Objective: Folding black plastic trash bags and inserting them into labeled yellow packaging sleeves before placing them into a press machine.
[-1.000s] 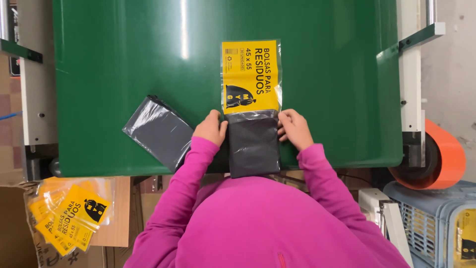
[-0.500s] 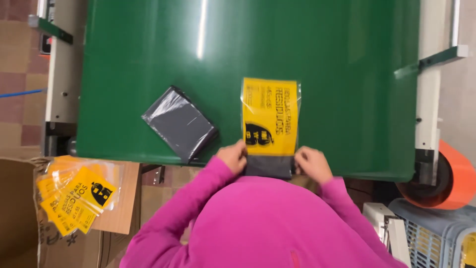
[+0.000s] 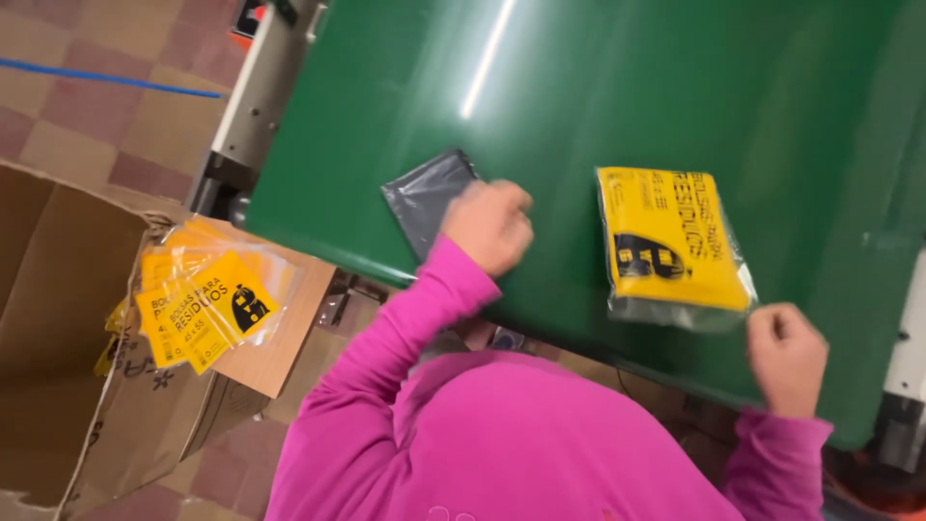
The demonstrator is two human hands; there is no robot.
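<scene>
Our left hand (image 3: 487, 225) rests curled on grey folded bag (image 3: 424, 196); right hand (image 3: 786, 355) fisted, holding nothing, just below the yellow packet (image 3: 670, 241).

A flat rectangular packet (image 3: 672, 241), yellow with a black emblem and a clear plastic edge, lies on the green surface (image 3: 617, 106) at three o'clock. A grey folded bag pack (image 3: 424, 198) sits at ten o'clock of it. Matching yellow sleeves (image 3: 207, 304) (fanned out) rest on a cardboard box flap (image 3: 280, 347) at eight o'clock.
</scene>
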